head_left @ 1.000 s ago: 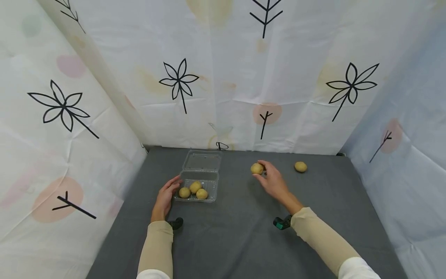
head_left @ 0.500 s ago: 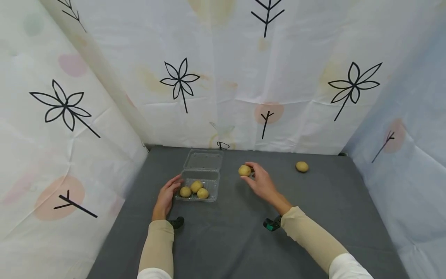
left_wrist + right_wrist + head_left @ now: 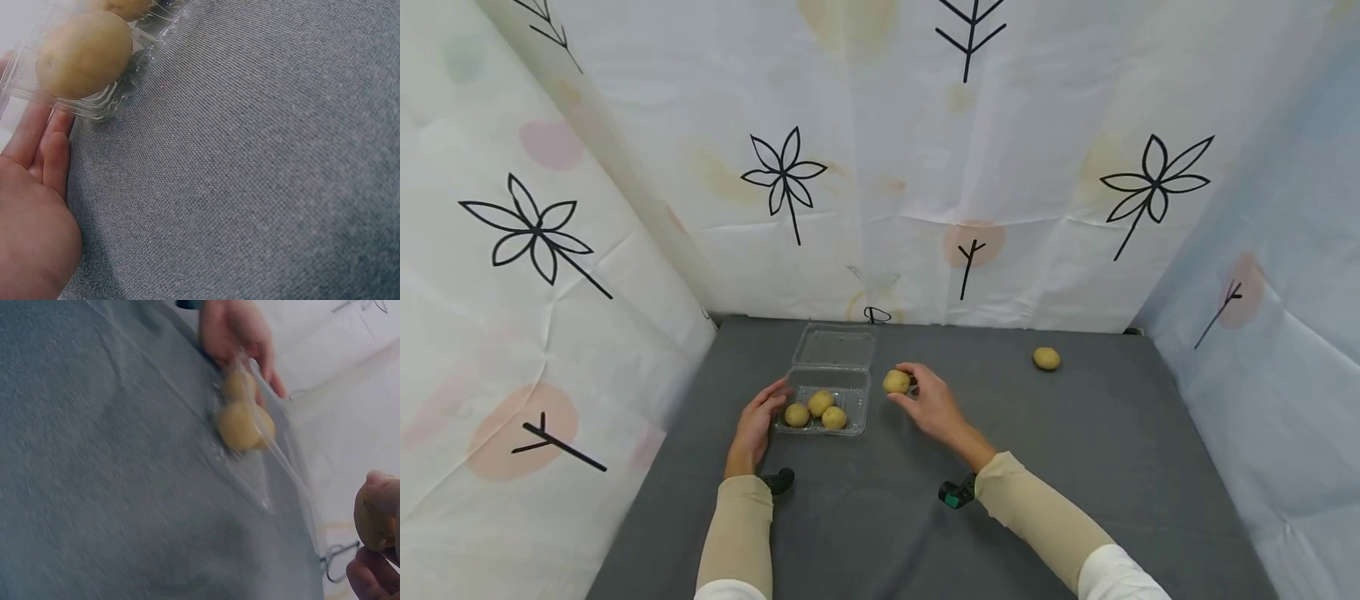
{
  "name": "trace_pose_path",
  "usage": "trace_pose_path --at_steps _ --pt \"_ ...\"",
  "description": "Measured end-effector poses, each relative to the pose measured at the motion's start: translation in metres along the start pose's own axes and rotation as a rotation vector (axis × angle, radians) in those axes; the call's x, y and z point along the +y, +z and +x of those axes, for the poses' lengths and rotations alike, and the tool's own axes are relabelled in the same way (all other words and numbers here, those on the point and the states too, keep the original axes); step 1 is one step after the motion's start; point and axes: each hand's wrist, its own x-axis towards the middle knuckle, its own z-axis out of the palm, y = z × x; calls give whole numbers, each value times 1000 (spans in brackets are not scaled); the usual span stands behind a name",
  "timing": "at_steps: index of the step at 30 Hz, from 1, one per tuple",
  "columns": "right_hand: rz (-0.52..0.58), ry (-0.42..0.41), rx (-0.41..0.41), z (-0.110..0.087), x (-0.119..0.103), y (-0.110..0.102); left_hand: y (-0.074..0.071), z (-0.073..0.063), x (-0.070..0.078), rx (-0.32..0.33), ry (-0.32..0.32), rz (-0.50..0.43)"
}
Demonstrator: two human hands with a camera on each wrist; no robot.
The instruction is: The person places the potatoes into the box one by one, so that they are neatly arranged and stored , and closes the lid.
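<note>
A clear plastic clamshell box (image 3: 867, 408) lies with its lid back on the left half of the table. Inside its base are three small yellow potatoes (image 3: 821, 403). My left hand (image 3: 756, 425) rests against the box's left side, its fingers fairly straight along the wall; the left wrist view has these fingers (image 3: 57, 153) right at the box's corner. Between thumb and fingers, my right hand (image 3: 936, 406) pinches another potato (image 3: 895, 382), just right of the box. At the right wrist view's edge, this held potato (image 3: 370, 522) is partly covered by the fingers.
One more potato (image 3: 1046, 359) lies toward the back right of the grey cloth-covered table (image 3: 880, 517). The box's open lid (image 3: 835, 346) reaches near the table's back edge. Patterned white curtains (image 3: 887, 167) hang behind and at both sides.
My right hand has carried its potato leftward and a little nearer to me, closer to the box. The left hand and the box have stayed in place.
</note>
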Motion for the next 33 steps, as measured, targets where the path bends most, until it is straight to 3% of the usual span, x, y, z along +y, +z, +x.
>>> trace_pose_path --at_steps 5,11,18,24,33 --pt "4 -34 -63 0 -9 16 0 1 1 -4 14 14" --pt "-5 -73 -94 2 -14 32 3 -7 10 -12 3 8" --pt "6 -78 -115 2 -17 42 3 0 -1 11 18 23" --pt "36 -76 -103 3 -18 47 2 2 -1 16 0 11" --pt "-33 -101 -82 12 -19 60 1 2 -1 13 9 26"
